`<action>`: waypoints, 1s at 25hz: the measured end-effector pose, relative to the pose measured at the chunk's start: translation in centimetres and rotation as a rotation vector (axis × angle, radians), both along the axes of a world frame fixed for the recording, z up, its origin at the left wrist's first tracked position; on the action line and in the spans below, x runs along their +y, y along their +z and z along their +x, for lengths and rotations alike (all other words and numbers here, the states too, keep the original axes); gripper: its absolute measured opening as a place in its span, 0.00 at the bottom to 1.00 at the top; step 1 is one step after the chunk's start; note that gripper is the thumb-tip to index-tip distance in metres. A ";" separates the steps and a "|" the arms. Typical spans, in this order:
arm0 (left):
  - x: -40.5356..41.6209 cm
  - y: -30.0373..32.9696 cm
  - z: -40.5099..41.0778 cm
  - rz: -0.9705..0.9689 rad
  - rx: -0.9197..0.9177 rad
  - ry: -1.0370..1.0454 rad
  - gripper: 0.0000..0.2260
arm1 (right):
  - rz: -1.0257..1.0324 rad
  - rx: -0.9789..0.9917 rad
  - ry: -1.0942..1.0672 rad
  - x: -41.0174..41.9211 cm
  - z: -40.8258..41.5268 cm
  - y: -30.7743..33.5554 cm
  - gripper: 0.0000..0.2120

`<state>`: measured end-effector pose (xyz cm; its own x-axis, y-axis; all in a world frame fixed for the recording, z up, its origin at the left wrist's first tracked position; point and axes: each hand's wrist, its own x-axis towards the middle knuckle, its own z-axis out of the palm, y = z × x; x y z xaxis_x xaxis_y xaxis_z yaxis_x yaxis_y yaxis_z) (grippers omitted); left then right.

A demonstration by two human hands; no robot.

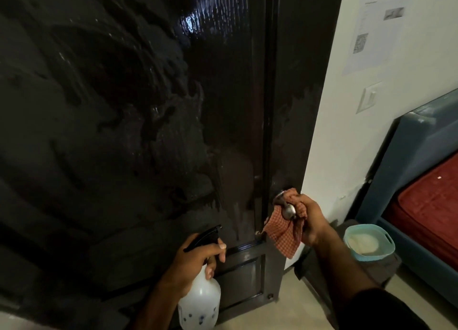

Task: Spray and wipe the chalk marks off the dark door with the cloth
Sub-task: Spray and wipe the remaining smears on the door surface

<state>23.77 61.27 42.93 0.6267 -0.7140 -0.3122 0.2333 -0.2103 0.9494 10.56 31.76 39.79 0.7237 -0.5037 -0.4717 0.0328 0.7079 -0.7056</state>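
Head view, one frame. Item: one dark door, filling the picture from 7 to 1 o'clock, its large panel streaked with wet sheen and dull smears; no crisp chalk lines are legible, though a pale hazy patch shows near 6 o'clock, just left of the door edge. Judgement: spraying and most wiping look done; residue near the lower edge and around the handle likely remains. Item: one spray bottle, translucent white with black trigger head, at 6 o'clock, grasped at the neck by the left hand, fingers curled round it, index finger lying at the trigger. Item: one red-and-white checked cloth, at 5 o'clock, bunched in the right hand, which clenches it against one metal door handle; the cloth's loose corner hangs below. Item: one pale blue bucket on the floor at 4 o'clock, well apart from the door. Item: one wall switch at 3 o'clock. Item: one printed sheet on the wall at 2 o'clock. Hands counted: two.
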 end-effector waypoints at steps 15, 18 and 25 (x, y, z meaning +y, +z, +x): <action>-2.9 0.1 -0.1 0.009 0.006 -0.034 0.06 | -1.202 0.857 0.167 0.3 0.9 3.1 0.19; -3.5 -0.1 -0.6 -0.005 0.017 -0.043 0.08 | -1.799 1.230 0.279 3.7 2.1 2.3 0.14; -4.9 0.4 -1.5 0.010 -0.043 -0.053 0.02 | -1.590 0.945 0.201 0.9 0.4 1.6 0.19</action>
<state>22.26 56.35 43.35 0.6014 -0.7434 -0.2928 0.1806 -0.2305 0.9562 10.94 32.64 41.40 0.6327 -0.7715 0.0668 -0.7064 -0.6103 -0.3586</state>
